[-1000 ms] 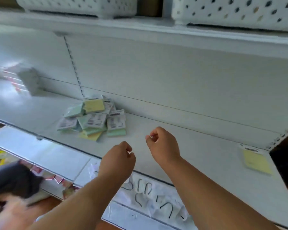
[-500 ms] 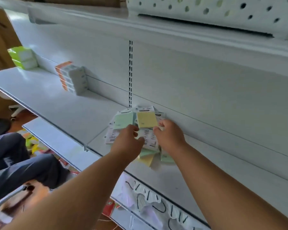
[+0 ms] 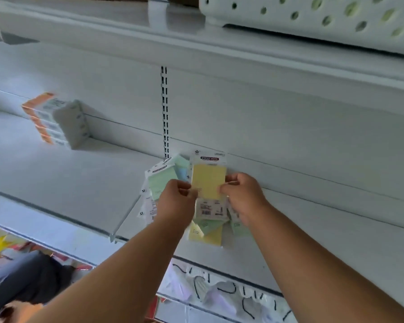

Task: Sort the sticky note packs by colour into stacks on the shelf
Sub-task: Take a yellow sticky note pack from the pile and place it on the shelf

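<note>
A loose pile of sticky note packs lies on the white shelf, against the back panel. On top of the pile stands a yellow pack with a white header card. My left hand pinches its lower left edge and my right hand pinches its right edge. A green pack lies just left of it, with a blue one showing behind. Further left stands a stack of orange packs.
The upper shelf overhangs the pile and carries a white perforated basket. A slotted upright runs down the back panel. Below are lower shelves with black hooks, and a person's legs at the bottom left.
Both hands moved from in front of the shelf to the pile and took hold of the yellow pack's edges. The view shifted closer to the pile.
</note>
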Demonstrator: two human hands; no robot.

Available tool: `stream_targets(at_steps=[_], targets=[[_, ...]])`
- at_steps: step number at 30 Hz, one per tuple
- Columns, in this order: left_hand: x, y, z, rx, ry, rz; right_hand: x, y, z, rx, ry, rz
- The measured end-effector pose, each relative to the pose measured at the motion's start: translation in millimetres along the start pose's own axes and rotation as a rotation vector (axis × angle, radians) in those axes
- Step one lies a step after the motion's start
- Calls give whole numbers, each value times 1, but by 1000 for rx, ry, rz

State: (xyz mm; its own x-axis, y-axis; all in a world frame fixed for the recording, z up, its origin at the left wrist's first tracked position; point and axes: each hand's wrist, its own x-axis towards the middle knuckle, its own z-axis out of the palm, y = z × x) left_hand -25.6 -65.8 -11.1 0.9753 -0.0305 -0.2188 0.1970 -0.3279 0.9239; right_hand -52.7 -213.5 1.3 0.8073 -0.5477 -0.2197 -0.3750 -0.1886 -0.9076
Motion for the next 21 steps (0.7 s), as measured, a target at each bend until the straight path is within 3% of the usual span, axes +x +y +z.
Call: stream_targets(at_steps=[4,10,21], targets=[[-32,-12,-2,89,-227,171,-41,21,-25,48,204,-9],[-89,-18,16,214,-469,334,-113,56,-82,36,349,19],[-206,8,130,304,-624,488,-185,118,-228,-27,569,23]])
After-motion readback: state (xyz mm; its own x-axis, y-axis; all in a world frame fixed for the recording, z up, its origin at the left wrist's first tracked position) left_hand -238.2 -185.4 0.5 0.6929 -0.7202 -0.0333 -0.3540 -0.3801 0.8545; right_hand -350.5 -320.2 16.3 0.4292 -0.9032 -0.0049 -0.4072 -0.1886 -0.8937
